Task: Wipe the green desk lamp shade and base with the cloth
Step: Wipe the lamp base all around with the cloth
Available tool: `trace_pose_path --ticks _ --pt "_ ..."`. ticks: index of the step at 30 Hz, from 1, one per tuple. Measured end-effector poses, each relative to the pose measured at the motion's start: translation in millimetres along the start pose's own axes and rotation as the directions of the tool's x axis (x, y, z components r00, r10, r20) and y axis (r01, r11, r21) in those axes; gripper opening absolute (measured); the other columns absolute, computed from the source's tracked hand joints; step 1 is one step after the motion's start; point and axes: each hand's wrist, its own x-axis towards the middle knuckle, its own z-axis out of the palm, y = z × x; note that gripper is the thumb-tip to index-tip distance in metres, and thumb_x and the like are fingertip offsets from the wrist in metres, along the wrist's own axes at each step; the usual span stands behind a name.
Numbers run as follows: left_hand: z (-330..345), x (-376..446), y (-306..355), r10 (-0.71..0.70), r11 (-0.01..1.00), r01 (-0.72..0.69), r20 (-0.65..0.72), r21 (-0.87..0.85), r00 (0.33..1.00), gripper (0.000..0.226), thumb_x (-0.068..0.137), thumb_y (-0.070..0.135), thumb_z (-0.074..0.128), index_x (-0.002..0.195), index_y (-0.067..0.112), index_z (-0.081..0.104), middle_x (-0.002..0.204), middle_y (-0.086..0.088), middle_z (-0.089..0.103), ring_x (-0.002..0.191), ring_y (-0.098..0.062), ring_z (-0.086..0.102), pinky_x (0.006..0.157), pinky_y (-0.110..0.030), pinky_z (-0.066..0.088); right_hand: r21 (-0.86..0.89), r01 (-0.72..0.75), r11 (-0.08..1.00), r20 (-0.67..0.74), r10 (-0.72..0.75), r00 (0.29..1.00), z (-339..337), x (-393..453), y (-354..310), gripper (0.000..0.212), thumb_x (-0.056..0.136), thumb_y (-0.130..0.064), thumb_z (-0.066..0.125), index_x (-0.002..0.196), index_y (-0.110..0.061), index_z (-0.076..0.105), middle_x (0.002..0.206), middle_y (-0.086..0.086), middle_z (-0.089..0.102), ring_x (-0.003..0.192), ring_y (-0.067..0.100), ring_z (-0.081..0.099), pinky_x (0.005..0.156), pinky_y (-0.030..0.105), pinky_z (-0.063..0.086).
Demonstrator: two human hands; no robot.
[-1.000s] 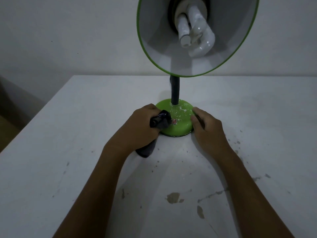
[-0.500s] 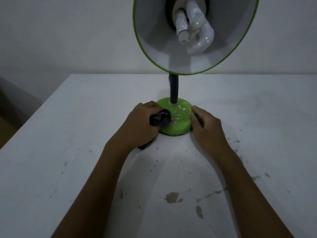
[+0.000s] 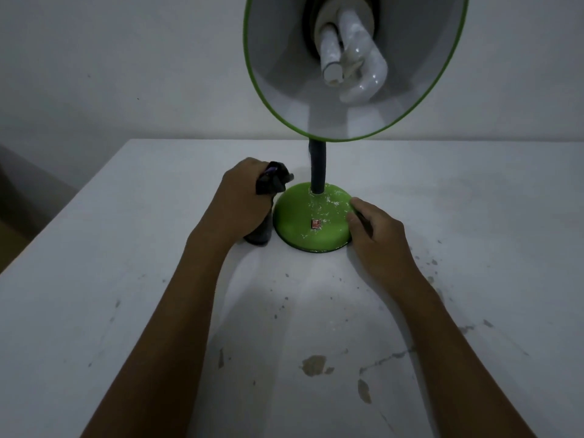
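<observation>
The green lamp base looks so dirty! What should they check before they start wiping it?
1. Round green lamp base flat on the white table: ok.
2. Right hand steadying the base: ok, its fingers rest on the base's right edge.
3. Dark spray bottle under control: ok, the left hand grips it upright, standing on the table just left of the base.
4. Cloth ready: cannot tell; something dark shows under the right fingers, but no cloth is plainly visible.
5. White specks on the base near the black neck: not ok, still there.
6. Green-rimmed lamp shade out of the way: ok, it hangs above the hands.
</observation>
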Motion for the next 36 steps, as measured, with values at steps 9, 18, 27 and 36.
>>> trace_pose_path --ticks 9,18,27,36 --pt "18.2 5.6 1.2 0.062 0.994 -0.076 0.182 0.074 0.981 0.020 0.087 -0.003 0.053 0.102 0.007 0.063 0.099 -0.004 0.057 0.091 -0.019 0.054 0.075 -0.022 0.037 0.030 0.001 1.000 0.001 -0.001 1.000 -0.7 -1.7 -2.6 0.026 0.099 -0.009 0.052 0.120 0.003 0.064 0.106 0.004 0.068 0.092 0.002 0.052 0.076 0.002 0.039" --pt "0.0 2.7 3.0 0.074 0.996 -0.081 0.202 0.023 0.977 0.021 0.084 -0.006 0.056 0.095 0.012 0.059 0.092 0.000 0.057 0.088 -0.019 0.056 0.065 -0.013 0.036 0.025 -0.004 1.000 -0.003 0.004 1.000 1.6 0.5 1.3 0.031 0.100 -0.011 0.052 0.128 -0.002 0.061 0.113 -0.002 0.063 0.096 -0.014 0.044 0.078 -0.010 0.027" --pt "38.9 10.3 9.6 0.025 0.990 -0.039 0.100 0.137 0.995 0.006 0.086 0.005 0.053 0.089 0.009 0.058 0.089 -0.004 0.053 0.086 -0.027 0.053 0.071 -0.028 0.034 0.004 -0.027 1.000 0.005 0.027 1.000 2.7 1.5 3.0 0.038 0.100 -0.015 0.053 0.137 -0.008 0.056 0.139 0.004 0.059 0.118 -0.002 0.045 0.098 0.003 0.029" --pt "26.0 18.6 -7.5 0.103 0.992 -0.110 0.104 0.067 0.989 0.022 0.084 -0.004 0.057 0.102 0.005 0.066 0.095 -0.008 0.064 0.088 -0.022 0.058 0.070 -0.021 0.042 0.005 -0.025 1.000 -0.002 0.025 1.000 3.2 1.4 1.6 0.035 0.100 -0.013 0.053 0.134 -0.008 0.059 0.132 0.003 0.063 0.111 -0.009 0.045 0.089 -0.008 0.026"
